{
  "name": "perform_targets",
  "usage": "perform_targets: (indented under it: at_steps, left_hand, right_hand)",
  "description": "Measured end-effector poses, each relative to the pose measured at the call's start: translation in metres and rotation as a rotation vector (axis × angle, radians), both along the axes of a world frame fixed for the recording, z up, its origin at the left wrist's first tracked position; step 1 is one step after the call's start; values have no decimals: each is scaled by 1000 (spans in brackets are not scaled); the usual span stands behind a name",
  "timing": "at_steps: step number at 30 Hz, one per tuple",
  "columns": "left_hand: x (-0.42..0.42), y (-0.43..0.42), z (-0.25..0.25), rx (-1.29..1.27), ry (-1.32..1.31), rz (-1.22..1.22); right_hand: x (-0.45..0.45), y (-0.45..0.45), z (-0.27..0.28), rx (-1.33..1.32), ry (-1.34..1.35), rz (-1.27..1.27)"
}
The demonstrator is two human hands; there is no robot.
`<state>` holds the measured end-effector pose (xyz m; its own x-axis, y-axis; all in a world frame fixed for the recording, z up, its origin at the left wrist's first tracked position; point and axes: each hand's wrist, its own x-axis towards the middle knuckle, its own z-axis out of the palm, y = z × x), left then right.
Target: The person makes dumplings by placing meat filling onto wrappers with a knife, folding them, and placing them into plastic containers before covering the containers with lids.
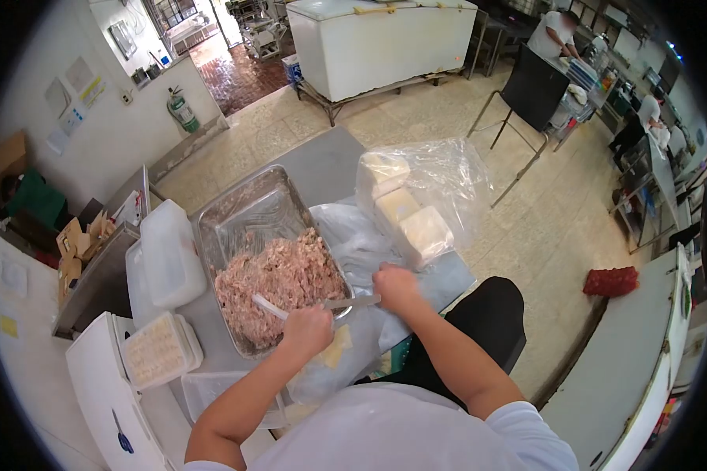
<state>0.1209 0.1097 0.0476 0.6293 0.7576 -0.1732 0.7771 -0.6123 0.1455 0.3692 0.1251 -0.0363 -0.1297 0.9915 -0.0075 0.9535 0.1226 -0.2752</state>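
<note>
My left hand (306, 331) is closed over the near edge of a metal pan, with a white plastic-looking utensil (269, 306) sticking out from it over the ground meat. A flat greyish blade-like strip (353, 301) spans from this hand to my right hand (397, 287), whose fingers are closed at its other end. Pinkish ground meat mix (283, 275) fills the near part of the deep metal pan (208, 228). Beyond my right hand, pale square stacks (426, 233) lie in a clear plastic bag (456, 169). Thin yellowish sheets (336, 348) rest on plastic near my left wrist.
Left of the pan are white plastic containers (169, 255) and a tub of small pale pieces (159, 351). Scissors (122, 432) lie on a white surface. A black chair (532, 88), a chest freezer (381, 51), a red mesh sack (611, 281) and two other people (554, 38) stand farther off.
</note>
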Motion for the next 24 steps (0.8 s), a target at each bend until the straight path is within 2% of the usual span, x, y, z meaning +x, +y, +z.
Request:
perform_targets:
  at_steps: [7, 10, 13, 16, 19, 22, 24]
  left_hand:
    - [-2, 2, 8, -23, -11, -11]
    - [0, 3, 1, -30, -1, -11]
    - [3, 3, -2, -17, -20, 10]
    - [4, 4, -8, -35, 7, 34]
    - [5, -2, -9, -73, 23, 72]
    - [0, -14, 9, -47, -89, 150]
    - [-11, -25, 39, -45, -274, 255]
  right_hand:
    - [-20, 19, -12, -5, 139, 98]
    - [-27, 21, -10, 86, 184, 121]
    - [-24, 27, -27, 145, 330, 48]
    - [-18, 35, -48, 97, 635, -167]
    - [-4, 38, -26, -355, 1237, -507]
    - [6, 35, -5, -471, 1657, -557]
    - [17, 31, 2, -409, 1269, -420]
